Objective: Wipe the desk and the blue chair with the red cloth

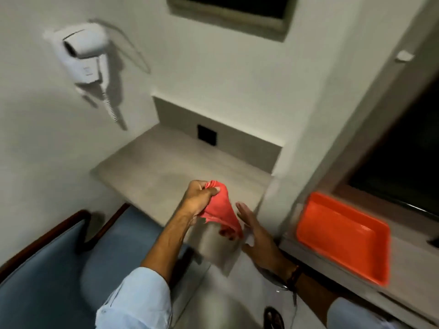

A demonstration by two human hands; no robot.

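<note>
My left hand [199,198] is closed around the top of the red cloth [221,211], which hangs crumpled above the front edge of the grey desk [152,162]. To the cloth's right, my right hand [256,236] is held flat with its fingers spread, holding nothing; whether it touches the cloth I cannot tell. The blue chair [47,269], with a dark wooden frame, stands at the lower left, partly tucked under the desk's front edge.
An orange tray [344,236] lies on the ledge below a dark window at the right. A white hair dryer [83,51] hangs on the left wall with its coiled cord. A black socket plate [206,134] sits in the desk's back panel.
</note>
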